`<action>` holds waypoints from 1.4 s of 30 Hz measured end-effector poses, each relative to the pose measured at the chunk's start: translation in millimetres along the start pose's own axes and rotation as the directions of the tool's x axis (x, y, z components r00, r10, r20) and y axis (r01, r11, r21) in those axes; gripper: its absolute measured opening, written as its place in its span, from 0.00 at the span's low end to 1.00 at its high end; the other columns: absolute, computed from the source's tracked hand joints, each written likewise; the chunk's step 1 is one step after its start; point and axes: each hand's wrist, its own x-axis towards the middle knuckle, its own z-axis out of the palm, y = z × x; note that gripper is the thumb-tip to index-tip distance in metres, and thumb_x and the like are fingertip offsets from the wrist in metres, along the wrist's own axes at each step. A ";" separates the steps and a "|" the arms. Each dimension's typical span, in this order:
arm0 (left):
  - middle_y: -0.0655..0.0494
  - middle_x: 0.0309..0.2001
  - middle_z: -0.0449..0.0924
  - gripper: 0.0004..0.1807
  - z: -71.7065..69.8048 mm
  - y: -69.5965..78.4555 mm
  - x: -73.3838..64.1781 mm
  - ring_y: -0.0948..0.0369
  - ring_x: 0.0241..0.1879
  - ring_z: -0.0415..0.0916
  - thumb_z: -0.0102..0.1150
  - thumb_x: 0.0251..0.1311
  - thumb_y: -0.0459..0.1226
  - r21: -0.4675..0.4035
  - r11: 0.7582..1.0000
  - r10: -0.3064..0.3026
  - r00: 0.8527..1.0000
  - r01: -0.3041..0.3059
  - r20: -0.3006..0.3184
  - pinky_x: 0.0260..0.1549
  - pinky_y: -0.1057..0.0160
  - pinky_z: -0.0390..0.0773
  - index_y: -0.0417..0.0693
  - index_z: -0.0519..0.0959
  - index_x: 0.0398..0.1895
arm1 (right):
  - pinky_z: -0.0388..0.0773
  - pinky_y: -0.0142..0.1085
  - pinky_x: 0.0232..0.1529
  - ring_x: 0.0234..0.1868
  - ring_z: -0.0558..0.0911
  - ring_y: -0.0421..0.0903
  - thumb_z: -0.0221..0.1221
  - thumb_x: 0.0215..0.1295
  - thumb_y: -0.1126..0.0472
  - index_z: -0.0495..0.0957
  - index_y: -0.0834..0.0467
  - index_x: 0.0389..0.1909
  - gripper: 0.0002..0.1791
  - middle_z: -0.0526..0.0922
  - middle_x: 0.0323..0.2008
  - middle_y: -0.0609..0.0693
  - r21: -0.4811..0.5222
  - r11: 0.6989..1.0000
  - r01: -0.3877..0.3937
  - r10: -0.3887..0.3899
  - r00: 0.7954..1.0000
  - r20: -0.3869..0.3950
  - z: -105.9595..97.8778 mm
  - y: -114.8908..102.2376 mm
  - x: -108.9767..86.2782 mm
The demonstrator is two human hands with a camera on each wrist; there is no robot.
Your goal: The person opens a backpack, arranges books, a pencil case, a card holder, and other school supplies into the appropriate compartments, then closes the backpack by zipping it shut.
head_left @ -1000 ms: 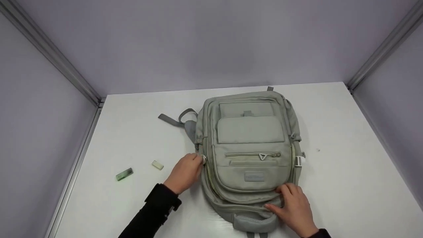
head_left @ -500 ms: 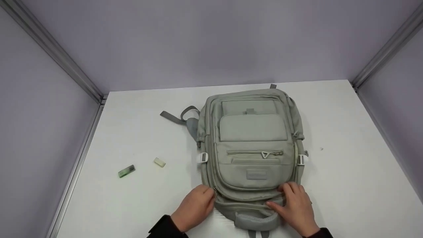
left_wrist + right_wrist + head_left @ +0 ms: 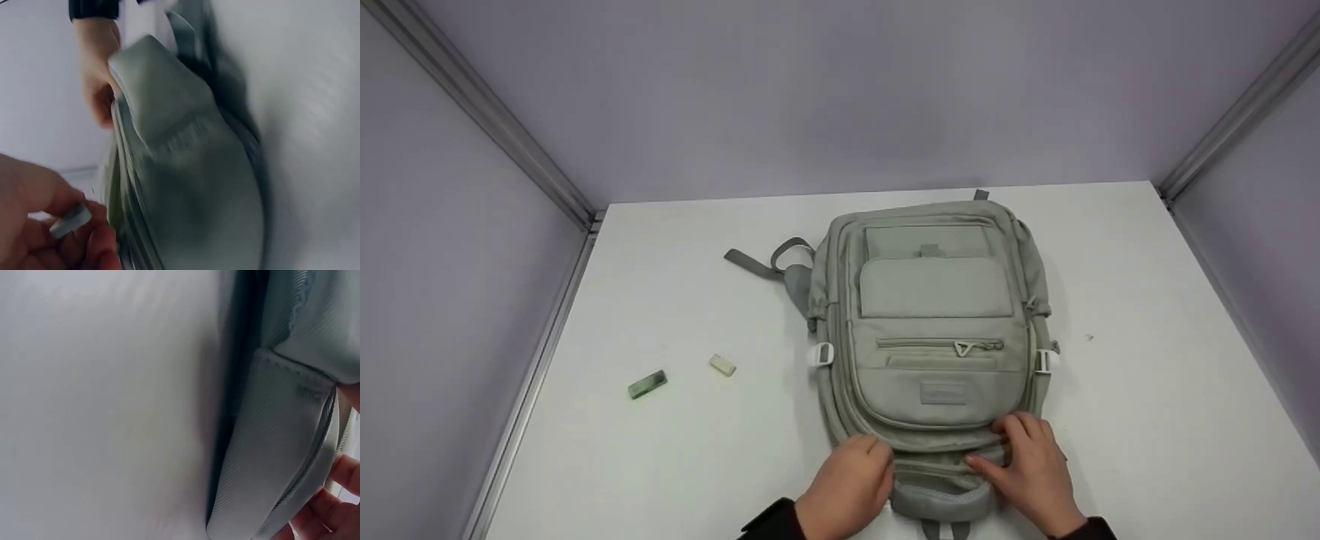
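A grey-green backpack [image 3: 936,289] lies on its back, its carry handle [image 3: 941,501] toward the person. At the handle end's left corner, my left hand [image 3: 851,480] pinches a zipper pull [image 3: 72,220] between thumb and curled fingers, as the left wrist view shows. To the right of the handle, my right hand [image 3: 1031,472] grips the pack's fabric edge, thumb on the near side and fingers over the front panel. Its fingers [image 3: 332,509] also show against the seam in the right wrist view. Beside the left hand runs the curved zipper line.
A small green block [image 3: 647,384] and a small cream block [image 3: 723,365] lie left of the pack on the white table [image 3: 1140,285]. A loose strap [image 3: 754,264] sticks out at upper left. White buckles [image 3: 821,355] sit on both sides.
My left hand has slid with the zipper pull from the left buckle down the pack's side and round toward the handle. The right hand keeps its grip in the same place.
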 end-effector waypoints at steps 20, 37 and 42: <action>0.59 0.35 0.79 0.04 5.7 -6.9 -9.9 0.66 0.37 0.76 0.60 0.66 0.34 -0.214 0.975 0.077 0.993 -0.056 0.090 0.40 0.74 0.73 0.48 0.82 0.41 | 0.70 0.47 0.44 0.42 0.74 0.48 0.76 0.46 0.64 0.79 0.53 0.35 0.17 0.76 0.39 0.49 0.031 0.993 0.116 -0.108 0.978 -0.176 -17.0 -31.3 -9.9; 0.59 0.38 0.79 0.08 1.5 -68.4 -2.3 0.63 0.39 0.75 0.71 0.54 0.34 0.275 0.949 0.196 0.970 -0.152 -0.142 0.39 0.64 0.74 0.53 0.84 0.36 | 0.63 0.32 0.31 0.26 0.64 0.37 0.73 0.53 0.51 0.73 0.49 0.23 0.16 0.67 0.23 0.40 -0.063 0.975 0.213 -0.214 0.977 -0.004 9.3 -106.1 -12.1; 0.62 0.37 0.79 0.04 3.8 -64.4 0.5 0.65 0.40 0.76 0.69 0.56 0.37 0.343 0.899 0.327 0.938 -0.272 -0.114 0.43 0.65 0.74 0.56 0.82 0.32 | 0.61 0.32 0.32 0.26 0.64 0.39 0.71 0.56 0.56 0.72 0.49 0.23 0.15 0.66 0.23 0.42 -0.055 0.984 0.169 -0.165 0.984 0.059 8.7 -115.0 -10.5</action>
